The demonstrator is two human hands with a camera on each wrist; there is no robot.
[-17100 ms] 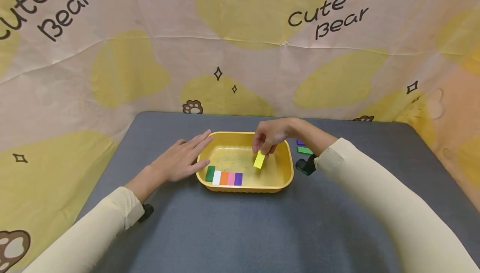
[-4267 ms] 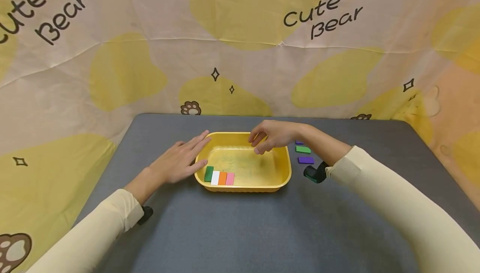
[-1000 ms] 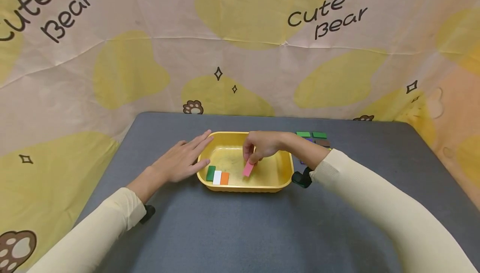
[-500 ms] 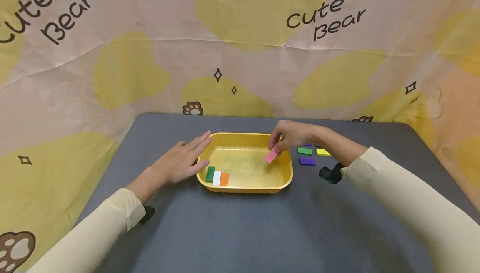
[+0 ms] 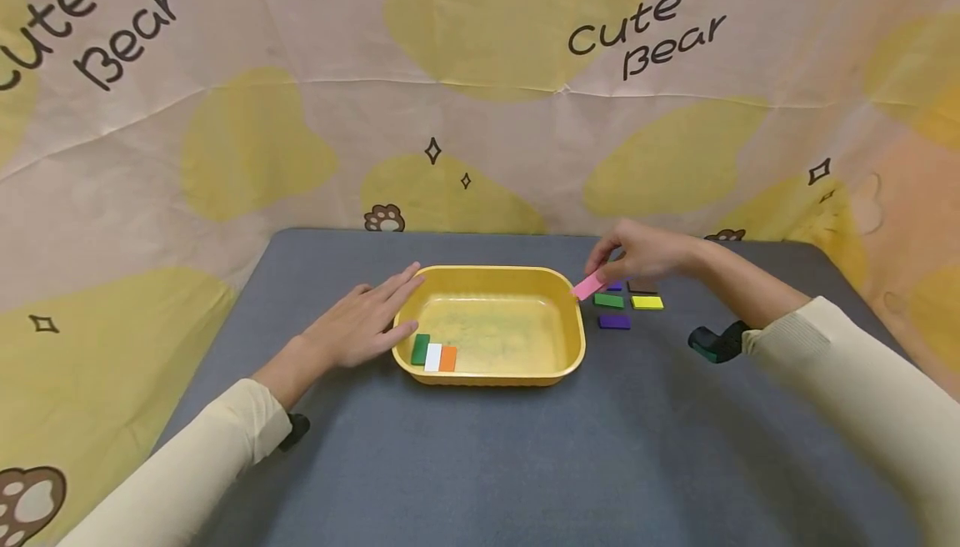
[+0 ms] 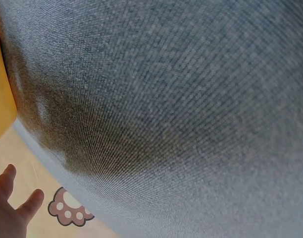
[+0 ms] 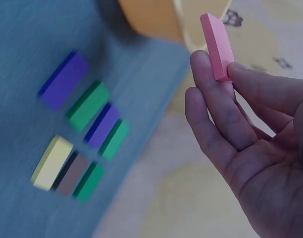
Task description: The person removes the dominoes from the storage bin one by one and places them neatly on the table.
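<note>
My right hand point(image 5: 643, 252) pinches a flat pink domino block point(image 5: 588, 285) between thumb and fingers, above the right rim of the yellow tray point(image 5: 502, 330). In the right wrist view the pink block stands out from the fingertips. My left hand point(image 5: 358, 328) rests with straight fingers on the tray's left rim. Inside the tray's front left corner stand a green block point(image 5: 421, 349), a white block point(image 5: 433, 357) and an orange block point(image 5: 447, 358), side by side in a row.
Right of the tray lie several blocks on the grey table point(image 5: 480, 464): a yellow block point(image 5: 647, 303), a purple block point(image 5: 614, 323), a green block point(image 5: 608, 301), a brown block point(image 7: 72, 173) and others. A printed cloth point(image 5: 480, 113) hangs behind.
The right hand has carried the pink block out of the tray to the right. Earlier, yellow and purple blocks left the tray, shortening the row. The left hand stays put.
</note>
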